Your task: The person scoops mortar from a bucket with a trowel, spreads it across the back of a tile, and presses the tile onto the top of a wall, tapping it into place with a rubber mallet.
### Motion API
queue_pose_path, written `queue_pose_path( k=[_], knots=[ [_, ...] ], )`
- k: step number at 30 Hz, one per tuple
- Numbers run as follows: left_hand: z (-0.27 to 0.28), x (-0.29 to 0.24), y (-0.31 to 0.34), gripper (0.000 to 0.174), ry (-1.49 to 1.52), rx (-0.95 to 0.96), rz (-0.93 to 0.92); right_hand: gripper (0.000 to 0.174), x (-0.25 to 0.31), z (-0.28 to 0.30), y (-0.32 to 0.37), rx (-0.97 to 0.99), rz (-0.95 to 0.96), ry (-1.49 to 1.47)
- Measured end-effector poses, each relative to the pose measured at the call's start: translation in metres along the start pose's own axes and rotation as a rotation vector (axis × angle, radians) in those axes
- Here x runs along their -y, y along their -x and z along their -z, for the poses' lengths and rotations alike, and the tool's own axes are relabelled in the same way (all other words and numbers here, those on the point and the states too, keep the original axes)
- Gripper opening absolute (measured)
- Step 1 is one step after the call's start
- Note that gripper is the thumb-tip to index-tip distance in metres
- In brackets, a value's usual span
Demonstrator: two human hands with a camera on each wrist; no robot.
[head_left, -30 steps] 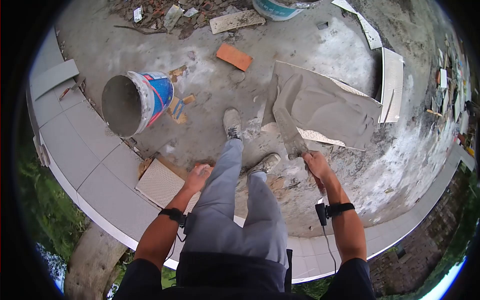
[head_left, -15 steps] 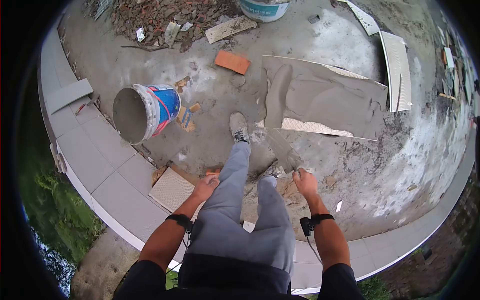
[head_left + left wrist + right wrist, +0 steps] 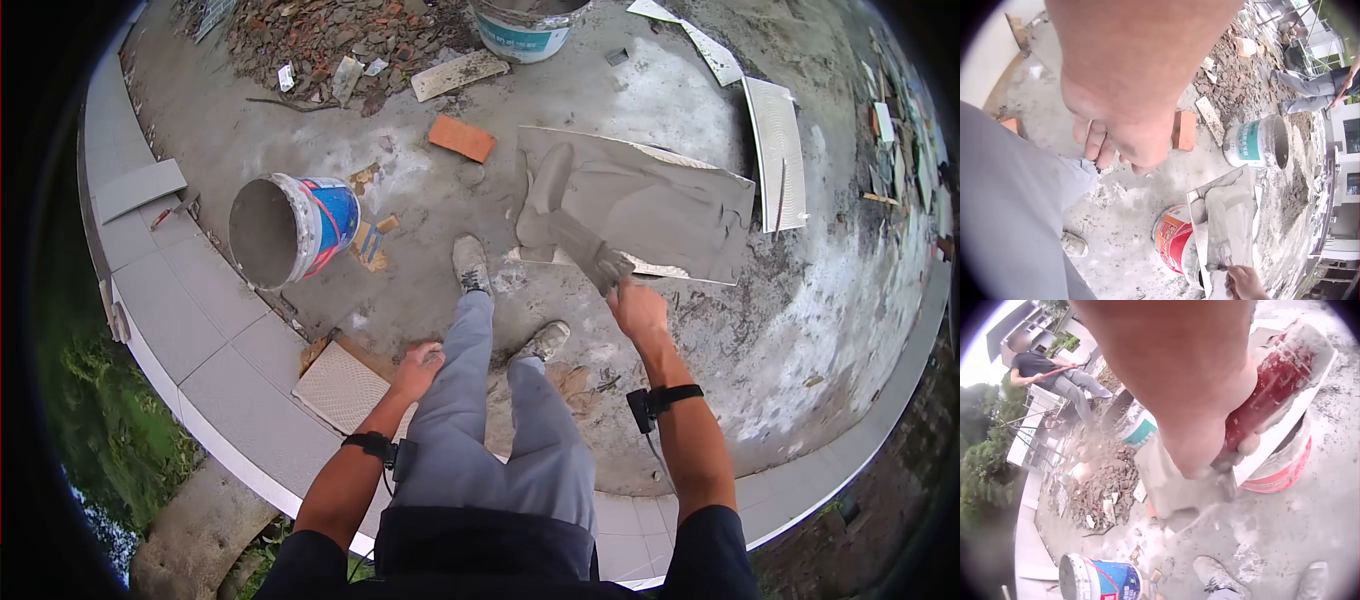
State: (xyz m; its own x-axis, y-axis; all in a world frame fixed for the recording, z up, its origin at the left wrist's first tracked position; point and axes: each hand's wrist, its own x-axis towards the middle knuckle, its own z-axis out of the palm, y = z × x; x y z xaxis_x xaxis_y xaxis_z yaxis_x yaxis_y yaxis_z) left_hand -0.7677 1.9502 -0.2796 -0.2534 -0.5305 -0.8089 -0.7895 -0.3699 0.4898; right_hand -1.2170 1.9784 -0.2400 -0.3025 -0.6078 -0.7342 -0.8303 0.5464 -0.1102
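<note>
My right hand (image 3: 638, 308) grips a trowel whose blade (image 3: 578, 238) is coated in grey mortar. In the right wrist view, its red handle (image 3: 1275, 381) is smeared with mortar and runs through the fist. The blade overlaps the near left part of the wet mortar (image 3: 655, 205), which is spread over a large tile (image 3: 664, 270). A thick ridge of mortar lies along the tile's left side. The left wrist view shows a red bucket (image 3: 1175, 240) beneath this tile. My left hand (image 3: 418, 370) rests by the left knee, fingers loosely bent, holding nothing.
A blue bucket (image 3: 330, 215) of mortar tilts at the left. Beyond the feet lies a brick (image 3: 461, 138); a rubble heap (image 3: 320, 50) and a white-teal bucket (image 3: 520, 38) are farther back. Another tile (image 3: 775, 150) leans at right. A person (image 3: 1054, 369) holds a long red handle.
The trowel was on the mortar's left side, came back toward me off the tile's near edge, and is now over the mortar's near left part again. The left hand has stayed by the knee.
</note>
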Motion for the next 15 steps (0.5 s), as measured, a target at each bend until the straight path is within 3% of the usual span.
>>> queue_pose_path(
  k=[1, 2, 4, 6, 8, 10, 11, 13, 15],
  knots=[
    [0.004, 0.004, 0.000, 0.042, 0.037, -0.008, 0.018, 0.043, -0.010, -0.004, 0.004, -0.081, -0.127, -0.010],
    [0.009, 0.011, 0.001, 0.042, 0.068, -0.012, 0.039, 0.043, -0.024, -0.017, 0.006, -0.078, -0.138, -0.010],
    [0.013, 0.047, -0.006, 0.042, 0.099, 0.022, 0.080, 0.042, -0.055, -0.050, 0.007, -0.319, -0.334, -0.126],
    [0.018, 0.056, -0.012, 0.043, 0.123, 0.055, 0.112, 0.042, -0.039, -0.065, 0.013, -0.103, -0.446, -0.893],
    [0.026, 0.048, -0.009, 0.038, -0.102, 0.078, 0.225, 0.042, 0.011, -0.077, 0.026, -0.059, -0.419, -1.167],
    [0.028, 0.059, -0.014, 0.037, -0.084, 0.104, 0.209, 0.041, 0.039, -0.129, 0.020, -0.005, -0.242, -1.099],
    [0.033, 0.057, -0.014, 0.036, -0.052, 0.118, 0.202, 0.041, 0.055, -0.123, 0.025, -0.005, -0.256, -1.119],
    [0.040, 0.038, -0.020, 0.037, -0.008, 0.142, 0.173, 0.042, 0.074, -0.101, 0.033, -0.067, -0.268, -0.425],
    [0.046, 0.013, -0.035, 0.037, 0.044, 0.179, 0.133, 0.042, 0.047, -0.093, 0.032, -0.061, -0.280, -0.268]
  ],
)
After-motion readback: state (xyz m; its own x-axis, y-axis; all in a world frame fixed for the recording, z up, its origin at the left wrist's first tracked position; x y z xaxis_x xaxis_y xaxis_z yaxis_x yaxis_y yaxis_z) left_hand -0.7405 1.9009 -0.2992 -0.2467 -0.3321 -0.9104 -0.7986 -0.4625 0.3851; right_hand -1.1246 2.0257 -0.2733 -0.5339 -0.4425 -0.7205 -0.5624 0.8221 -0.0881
